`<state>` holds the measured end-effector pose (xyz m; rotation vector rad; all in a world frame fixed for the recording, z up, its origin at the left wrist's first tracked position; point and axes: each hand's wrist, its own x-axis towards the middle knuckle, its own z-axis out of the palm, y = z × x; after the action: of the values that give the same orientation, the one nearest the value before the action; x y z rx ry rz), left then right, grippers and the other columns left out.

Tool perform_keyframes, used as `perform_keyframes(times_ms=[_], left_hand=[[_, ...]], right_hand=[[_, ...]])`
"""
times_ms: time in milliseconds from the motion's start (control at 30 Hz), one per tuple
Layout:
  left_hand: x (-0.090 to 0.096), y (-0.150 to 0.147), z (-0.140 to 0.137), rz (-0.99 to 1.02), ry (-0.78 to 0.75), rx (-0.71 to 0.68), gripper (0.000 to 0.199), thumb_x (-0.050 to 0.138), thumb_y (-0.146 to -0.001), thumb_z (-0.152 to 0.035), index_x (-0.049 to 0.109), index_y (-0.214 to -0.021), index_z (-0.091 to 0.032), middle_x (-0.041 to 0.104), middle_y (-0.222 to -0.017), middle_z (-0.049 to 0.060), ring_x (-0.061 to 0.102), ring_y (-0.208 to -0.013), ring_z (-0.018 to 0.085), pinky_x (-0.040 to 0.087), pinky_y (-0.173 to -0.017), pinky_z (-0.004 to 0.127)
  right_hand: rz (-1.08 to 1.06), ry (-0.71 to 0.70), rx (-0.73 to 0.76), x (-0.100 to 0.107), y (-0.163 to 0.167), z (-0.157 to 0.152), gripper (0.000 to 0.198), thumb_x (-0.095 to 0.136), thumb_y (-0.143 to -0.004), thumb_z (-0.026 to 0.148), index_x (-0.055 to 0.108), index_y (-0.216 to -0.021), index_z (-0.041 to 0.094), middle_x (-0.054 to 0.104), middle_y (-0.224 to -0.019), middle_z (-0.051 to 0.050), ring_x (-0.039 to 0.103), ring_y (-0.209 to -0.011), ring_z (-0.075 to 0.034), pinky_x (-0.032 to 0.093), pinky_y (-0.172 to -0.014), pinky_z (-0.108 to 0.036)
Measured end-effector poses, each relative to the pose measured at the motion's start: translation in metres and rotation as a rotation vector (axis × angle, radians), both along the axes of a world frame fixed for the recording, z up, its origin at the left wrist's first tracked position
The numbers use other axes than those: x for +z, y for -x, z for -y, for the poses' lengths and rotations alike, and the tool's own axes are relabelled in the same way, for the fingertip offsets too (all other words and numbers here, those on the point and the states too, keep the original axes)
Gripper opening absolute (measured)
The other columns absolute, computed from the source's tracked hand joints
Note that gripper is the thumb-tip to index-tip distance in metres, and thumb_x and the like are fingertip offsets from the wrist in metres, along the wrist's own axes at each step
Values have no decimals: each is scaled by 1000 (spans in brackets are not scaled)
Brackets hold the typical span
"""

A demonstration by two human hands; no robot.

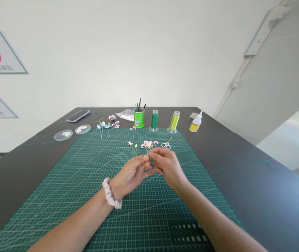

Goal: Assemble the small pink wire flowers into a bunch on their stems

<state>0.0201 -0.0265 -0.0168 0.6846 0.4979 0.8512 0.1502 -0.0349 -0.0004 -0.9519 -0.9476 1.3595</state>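
Note:
Over the green cutting mat (pixel 91 175), my left hand (pixel 133 170) pinches the stem of a small pink flower (pixel 148 144) between thumb and fingertips. Thin pale strands hang from the stem across my palm. My right hand (pixel 166 164) meets it from the right, thumb and forefinger closed at the same stem; whether it grips the stem or a thread there is too small to tell. Small white scissors (pixel 166 144) lie just beyond my right hand. A white bud on a green stem (pixel 130 144) is to the left of the flower.
Behind the mat stand a green can with tools (pixel 139 118), a dark green thread spool (pixel 154 120), a yellow-green spool (pixel 174 121) and a glue bottle (pixel 196 122). Blue and purple flowers (pixel 108 124), shallow dishes (pixel 63 135) and a phone (pixel 78 116) lie at left.

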Motion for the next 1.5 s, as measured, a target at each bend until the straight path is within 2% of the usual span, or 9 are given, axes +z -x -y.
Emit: perform_keyframes(times_ms=[233,533,967,1100,1200,1333,1500], left_hand=[[0,0,-1,72,56,-38,19,77,-75,-27,63,-73,-14,51,-64,-4,56,-71,12,46,-84,34],[-2,2,0,84,76,-54,16,77,-75,-25,65,-76,-14,53,-64,-3,56,-69,12,47,-83,34],[-3,1,-2,-20,32,-11,21,76,-73,-29,61,-65,-15,50,-62,-3,52,-67,12,45,-87,37],[2,2,-1,-122,-73,53,20,74,-73,-34,65,-69,-16,57,-67,0,56,-75,16,43,-87,36],[7,3,-1,-268,-285,219,16,70,-74,-32,68,-71,-17,62,-73,2,56,-80,18,42,-85,33],[10,4,0,-581,-560,420,10,69,-75,-29,68,-75,-19,66,-77,2,57,-79,19,42,-80,32],[12,3,2,-741,-644,523,9,70,-73,-26,67,-67,-20,65,-69,0,55,-70,18,40,-72,31]], right_hand=[[-56,16,58,1,-1,0,23,80,-60,34,66,-61,16,45,-38,8,27,-33,-3,18,-31,-16],[-95,66,94,-2,-4,-1,26,82,-58,35,66,-62,16,38,-35,11,22,-32,-2,14,-30,-16],[-114,49,110,-1,-4,-2,23,80,-59,34,65,-60,17,33,-37,12,16,-35,-3,13,-32,-18],[-92,45,103,1,-4,-1,22,78,-61,34,64,-59,16,38,-37,10,17,-35,-2,13,-32,-18],[-54,24,74,2,-3,-1,21,76,-62,32,64,-58,16,47,-43,7,20,-35,-2,14,-33,-19],[8,-8,9,1,-1,-2,18,74,-63,32,66,-59,17,39,-41,9,20,-36,-3,15,-32,-19],[49,-7,-32,-2,1,-3,18,74,-62,34,66,-63,17,40,-41,9,21,-35,-4,16,-32,-20]])
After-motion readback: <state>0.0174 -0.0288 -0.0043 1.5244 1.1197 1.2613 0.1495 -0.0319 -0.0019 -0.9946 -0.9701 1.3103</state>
